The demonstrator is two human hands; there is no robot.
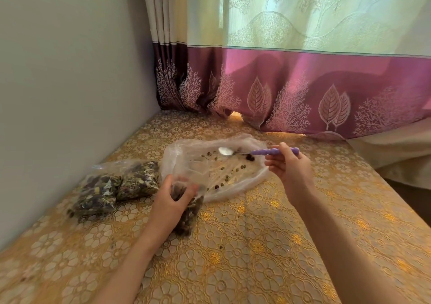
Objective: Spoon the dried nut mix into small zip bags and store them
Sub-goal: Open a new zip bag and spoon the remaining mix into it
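Note:
A large clear plastic bag lies spread on the table with a few scattered nut pieces inside. My right hand pinches the purple handle of a spoon; its metal bowl hovers over the far part of the big bag and looks bare. My left hand grips the mouth of a small zip bag that holds dark nut mix and rests on the table at the big bag's near edge. Two filled zip bags lie side by side to the left.
The table wears a yellow floral lace cover. A grey wall runs along the left side. A purple and green curtain hangs at the back. The table's right edge drops away at far right.

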